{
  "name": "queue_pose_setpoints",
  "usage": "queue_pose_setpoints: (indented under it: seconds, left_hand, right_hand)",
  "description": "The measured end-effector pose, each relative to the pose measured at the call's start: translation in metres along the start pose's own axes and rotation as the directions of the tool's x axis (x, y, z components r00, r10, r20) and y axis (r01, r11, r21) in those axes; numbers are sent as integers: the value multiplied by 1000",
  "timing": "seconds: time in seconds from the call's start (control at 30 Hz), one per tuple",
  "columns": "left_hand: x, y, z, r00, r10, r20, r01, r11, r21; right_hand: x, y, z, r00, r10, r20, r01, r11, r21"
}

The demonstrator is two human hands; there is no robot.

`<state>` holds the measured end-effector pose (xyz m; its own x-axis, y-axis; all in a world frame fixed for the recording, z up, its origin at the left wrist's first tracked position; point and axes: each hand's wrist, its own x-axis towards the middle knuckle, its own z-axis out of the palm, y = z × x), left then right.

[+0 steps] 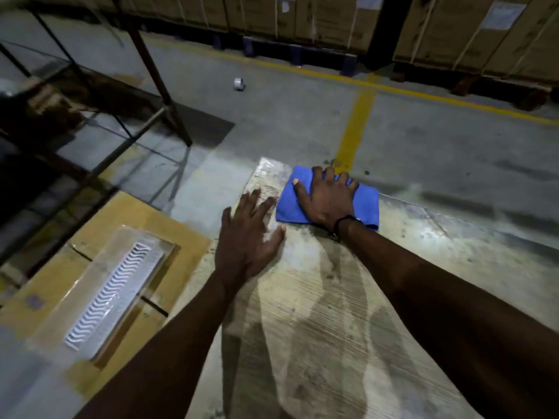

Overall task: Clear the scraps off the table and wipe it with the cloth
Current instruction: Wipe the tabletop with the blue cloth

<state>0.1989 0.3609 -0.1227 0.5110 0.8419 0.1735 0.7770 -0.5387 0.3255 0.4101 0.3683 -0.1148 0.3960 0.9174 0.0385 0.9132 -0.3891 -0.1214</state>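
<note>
The right hand (328, 196) lies palm down on a folded blue cloth (367, 207), fingers spread and nearly straight, pressing it flat rather than taking any grip on it; a dark band circles that wrist. The cloth sits at the far left corner of the surface (317, 297), its far edge close to the rim. The left hand (246, 237) rests just beside the cloth, to its left, also palm down with fingers splayed and straight, its thumb tip close to the cloth's near left corner; it holds nothing. The surface is pale and streaked, with fine parallel lines running across it and darker, smeared patches toward the near side (whether these are damp or only dirt I cannot tell). Left of the surface and lower down lies a flat cardboard box (51, 285), and on it a long white grille (113, 293) with wavy slots, wrapped in clear film. Beyond is a grey concrete floor (287, 122) marked with yellow lines, on which a small roll of tape (239, 84) lies well apart from everything else. A dark metal rack (151, 71) stands at the left, and strapped cartons (332, 19) on pallets line the far side.
</note>
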Motion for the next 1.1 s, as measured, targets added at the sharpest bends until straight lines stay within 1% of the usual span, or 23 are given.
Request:
queue_pose_setpoints:
  seconds: [0.1,0.2,0.27,0.37,0.47,0.53,0.63,0.8,1.0,1.1]
  left_hand:
    - [0,0,-3,999,-39,-37,34,993,-115]
    - [1,-7,-10,997,15,-72,-30,977,-211]
    - [-3,-17,-18,996,1,-92,-25,965,-262]
    - [-16,-40,-30,989,-77,-128,46,972,-231]
    - [-32,-76,-41,978,-99,-184,68,983,-168]
    - [-41,-96,-50,975,-140,-173,116,983,-142]
    - [-54,-113,-65,968,-197,-157,177,975,-135]
    - [-83,-126,-92,945,-277,-172,256,957,-137]
    - [-137,-137,-127,917,-369,-150,350,926,-142]
    - [-171,-140,-141,903,-402,-150,377,910,-171]
  right_hand:
    - [14,-31,1,1000,-18,-2,18,1000,19]
    - [25,-60,3,999,-48,-7,49,998,42]
    - [32,-78,6,997,-75,-9,75,995,59]
    - [39,-99,13,990,-139,19,137,987,87]
    - [37,-114,16,975,-215,47,210,973,94]
    - [30,-120,17,973,-226,37,220,968,119]
    - [1,-128,20,962,-272,7,267,950,159]
    - [-83,-148,26,913,-407,-37,406,892,199]
    - [-177,-174,25,870,-492,-33,490,853,179]
    - [-217,-184,25,846,-533,-8,527,833,166]
